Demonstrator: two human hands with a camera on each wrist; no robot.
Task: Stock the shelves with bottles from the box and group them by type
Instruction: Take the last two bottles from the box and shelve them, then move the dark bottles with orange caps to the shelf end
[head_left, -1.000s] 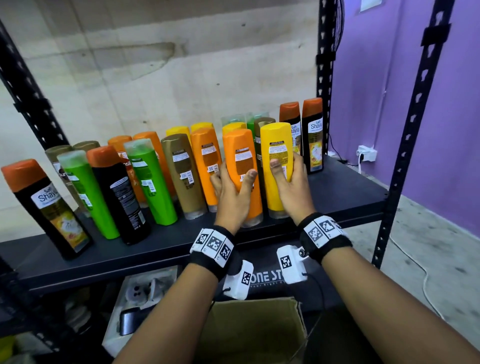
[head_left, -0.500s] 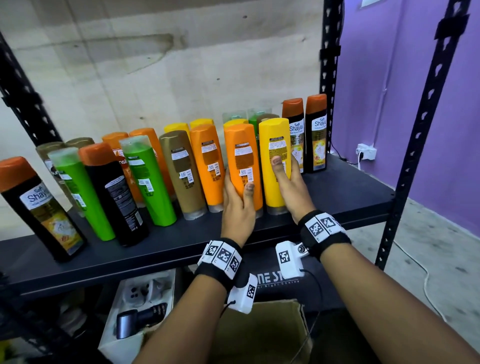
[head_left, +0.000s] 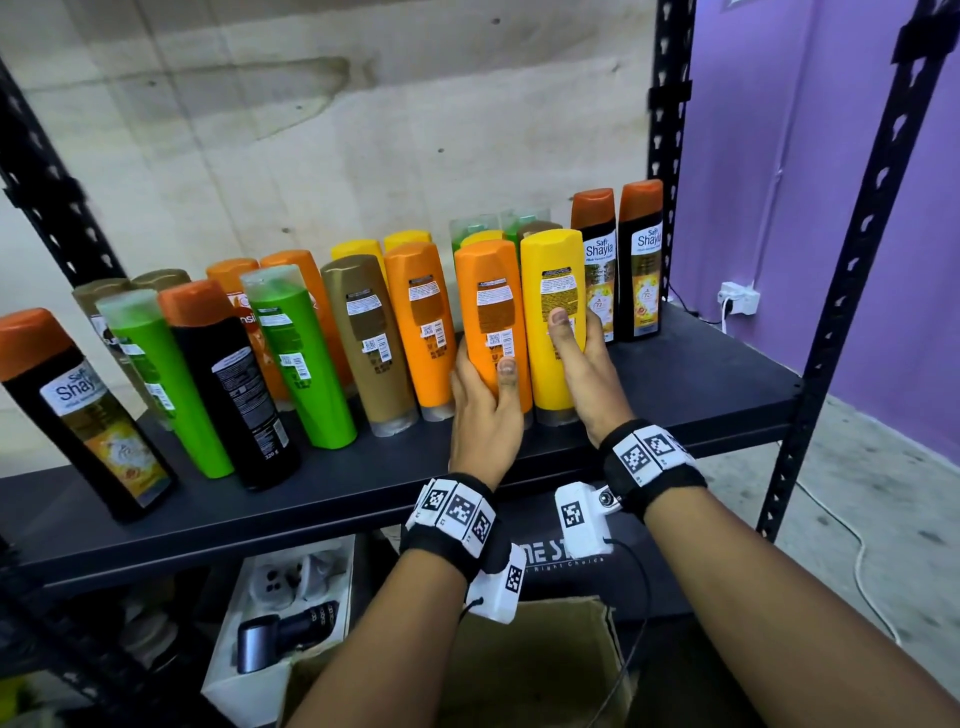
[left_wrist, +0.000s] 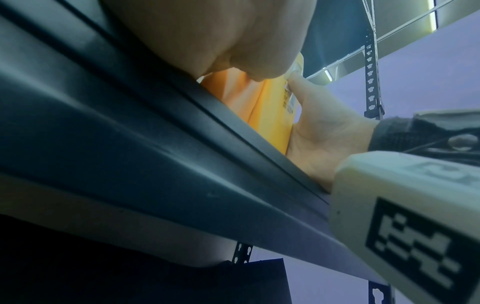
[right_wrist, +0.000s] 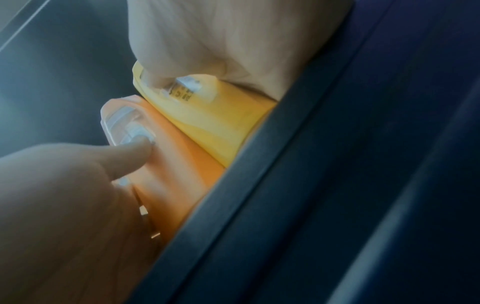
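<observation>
my left hand (head_left: 483, 410) gripped the orange bottle (head_left: 493, 322), my right hand (head_left: 587, 374) gripped the yellow bottle (head_left: 553, 312), both bottles touching, upright on the shelf (head_left: 701, 379)

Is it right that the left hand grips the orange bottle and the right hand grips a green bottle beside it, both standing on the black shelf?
Not quite: the right hand grips a yellow bottle, not a green one. The head view shows this, and both wrist views show yellow next to orange. The rest holds: the left hand grips the orange bottle, both on the black shelf.
</observation>
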